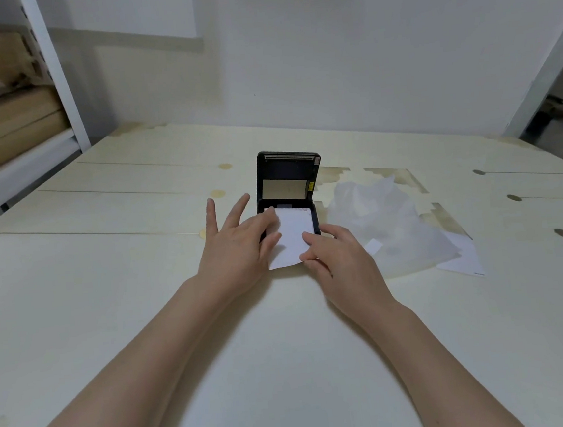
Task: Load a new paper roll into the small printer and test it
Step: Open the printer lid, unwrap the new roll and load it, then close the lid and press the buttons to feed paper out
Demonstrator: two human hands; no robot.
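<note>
A small black printer (285,182) stands on the pale table with its lid swung up and back. A white paper strip (292,236) runs out of its open bay toward me. My left hand (238,241) rests against the printer's left side, thumb and forefinger on the strip's left edge, the other fingers spread. My right hand (332,253) pinches the strip's near right corner. The roll itself is hidden under the paper and my fingers.
A crumpled clear plastic wrapper (387,223) lies right of the printer, with a white sheet (463,257) under its far corner. Shelving with cardboard boxes (1,102) stands at the left, a metal shelf post (548,74) at the right. A white wall runs behind the table (143,295).
</note>
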